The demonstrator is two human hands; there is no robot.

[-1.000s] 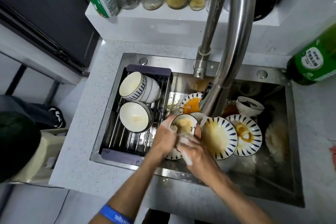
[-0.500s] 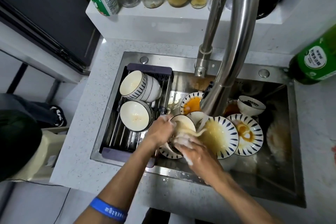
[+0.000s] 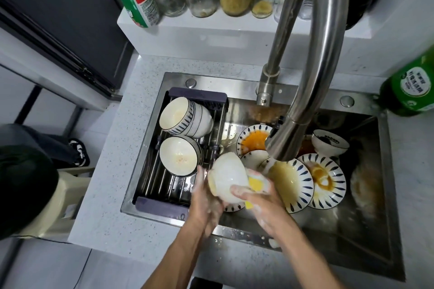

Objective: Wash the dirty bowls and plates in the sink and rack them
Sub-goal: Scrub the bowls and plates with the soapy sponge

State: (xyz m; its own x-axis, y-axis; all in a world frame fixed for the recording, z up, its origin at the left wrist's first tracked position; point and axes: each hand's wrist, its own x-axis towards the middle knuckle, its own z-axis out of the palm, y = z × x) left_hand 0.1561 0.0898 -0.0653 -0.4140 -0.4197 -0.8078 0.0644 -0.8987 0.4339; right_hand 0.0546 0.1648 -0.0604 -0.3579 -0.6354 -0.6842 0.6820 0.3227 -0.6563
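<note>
Since half a second before, the bowl (image 3: pixel 226 180) had been turned over from mouth-up to base-up, and it had risen a little above the dirty plates (image 3: pixel 290 185) below. It was held over the sink (image 3: pixel 375 237), just right of the rack (image 3: pixel 164 204) that sat along the sink's left edge.

The left hand (image 3: pixel 205 204) gripped the bowl from beneath and from the left, its fingers hidden under the rim. The right hand (image 3: pixel 260 199) pressed a yellow sponge (image 3: pixel 254 184) against the bowl's right flank, fingers curled round the sponge and fingertips resting on the glaze. Both hands were close together, clamped on the same bowl from opposite sides, and both were covered in suds.

The bowl looked like glazed ceramic: stiff, moderately heavy for its size, and liable to chip or break if it fell onto the crockery below. Soap foam coated it, so it was probably very slippery. The safest hold seemed to be at the rim, thumb outside and fingers hooked inside, or by the raised foot ring, not on the smooth rounded wall. Three washed bowls (image 3: pixel 185 117) already lay in the rack; several stained plates and a small bowl (image 3: pixel 330 143) waited under the tap (image 3: pixel 312 58).
</note>
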